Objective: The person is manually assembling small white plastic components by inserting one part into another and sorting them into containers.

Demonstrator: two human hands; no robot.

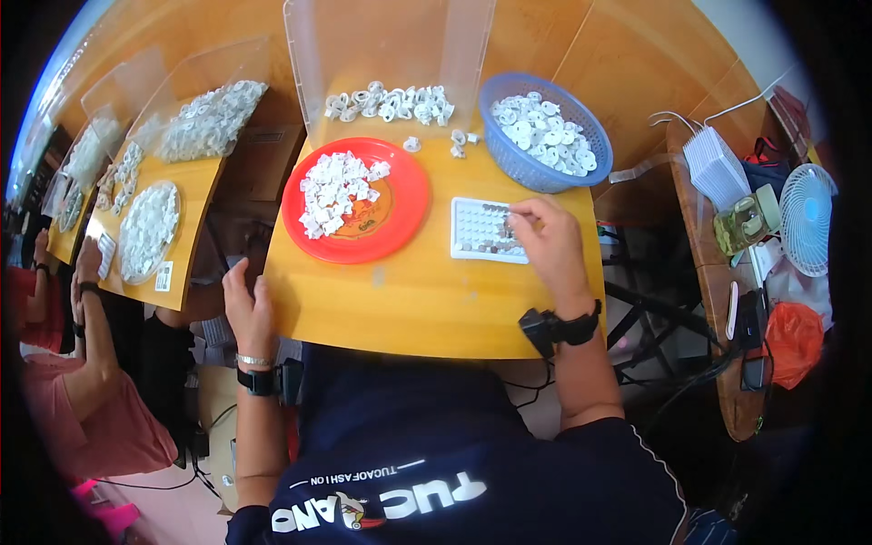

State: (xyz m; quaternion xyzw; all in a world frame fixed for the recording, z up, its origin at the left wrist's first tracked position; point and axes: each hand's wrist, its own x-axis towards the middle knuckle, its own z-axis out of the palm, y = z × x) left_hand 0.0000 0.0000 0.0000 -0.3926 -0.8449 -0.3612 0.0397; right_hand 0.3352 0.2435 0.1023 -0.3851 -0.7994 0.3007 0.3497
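Observation:
My right hand [550,243] is over the right side of a small white tray [461,204]. Its thumb and fingertips are pinched together; whatever they hold is too small or hidden to name. Rows of small round spots or cups mark the tray, with small dark grey pieces [490,246] along its near and far rows. My left hand [248,307] is at the table's left front edge, fingers raised and parted, holding nothing visible. A red round plate [413,204] lies left of the tray, with a heap of small white plastic parts [334,191] on it.
Behind the tray, a blue basket [509,156] holds white ring-shaped parts [543,132]. Several similar parts [391,103] lie by a clear plastic bin [386,54]. A co-worker's hand [88,261] is at the left table [195,209]. A side shelf bears a blue fan [805,218].

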